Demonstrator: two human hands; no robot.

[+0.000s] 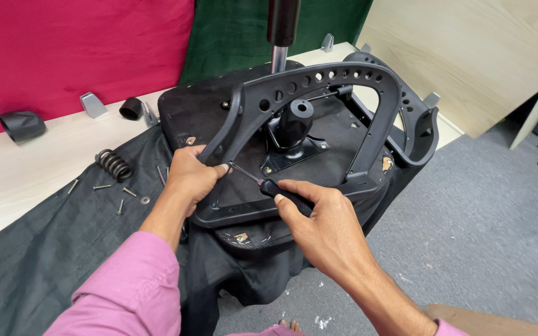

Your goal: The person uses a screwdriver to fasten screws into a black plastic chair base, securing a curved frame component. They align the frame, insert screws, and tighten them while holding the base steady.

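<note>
1. Nearest, the right hand (325, 218) was closed around the black handle of a screwdriver (269, 185), fingers wrapped and thumb laid along it. The shaft pointed up and to the left, its tip meeting the lower left corner of the frame, just beside the left thumb.
2. The left hand (191, 177) was curled around the lower left leg of the black armrest frame (319, 84), fingers clamped on the bar, bracing it against the upturned seat.
3. The chair seat (188, 118) lay upside down on a dark cloth (45, 249) spread over the pale worktop (7, 168). Its near edge overhung the worktop edge above the grey floor (487, 205).
4. At the seat's centre stood the tilt mechanism (294, 134), with the gas cylinder (279, 37) rising behind it.
5. Left of the seat, on the cloth, lay a coil spring (113, 163) and several loose screws (121, 202). Farther back on the worktop stood a black cap (131, 108) and a black sleeve (22, 125).
6. Risks, as judged:
   - The tip could slip off the fastener under side load and strike the left thumb beside it.
   - The overhanging seat could tip off the edge if the bracing grip relaxed.
   - The loose screws could roll off the cloth if it were tugged.
</note>
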